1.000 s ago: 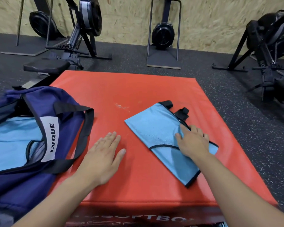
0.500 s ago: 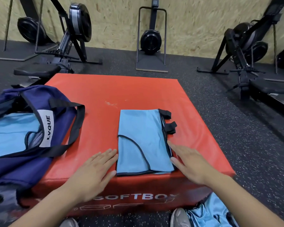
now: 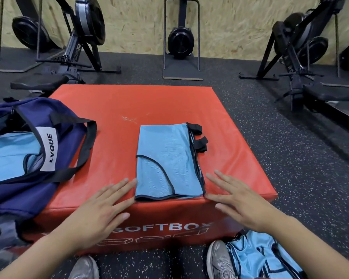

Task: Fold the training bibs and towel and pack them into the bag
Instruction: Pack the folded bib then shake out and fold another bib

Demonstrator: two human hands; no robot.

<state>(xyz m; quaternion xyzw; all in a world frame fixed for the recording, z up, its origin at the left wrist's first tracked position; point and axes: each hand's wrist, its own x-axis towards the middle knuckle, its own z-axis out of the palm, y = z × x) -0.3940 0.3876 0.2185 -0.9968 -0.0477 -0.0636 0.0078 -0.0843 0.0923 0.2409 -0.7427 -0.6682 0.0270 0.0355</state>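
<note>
Folded bib [image 3: 165,160], light blue mesh with dark piping, is lying between both hands' straight, spread fingers; left hand [image 3: 97,214] and right hand [image 3: 242,206] are holding nothing.

We see a red soft box [image 3: 161,109] on speckled black floor [image 3: 290,158], rowing machines [image 3: 85,37] against a chipboard wall [image 3: 139,21].

Both bare forearms reach forward from the bottom corners toward the folded bib [image 3: 167,160]. The left hand [image 3: 97,214] lies flat, fingers straight and together, its fingertips at the bib's near left edge. The right hand [image 3: 240,204] mirrors it, fingers spread and straight, just beside the bib's near right corner, holding nothing.
</note>
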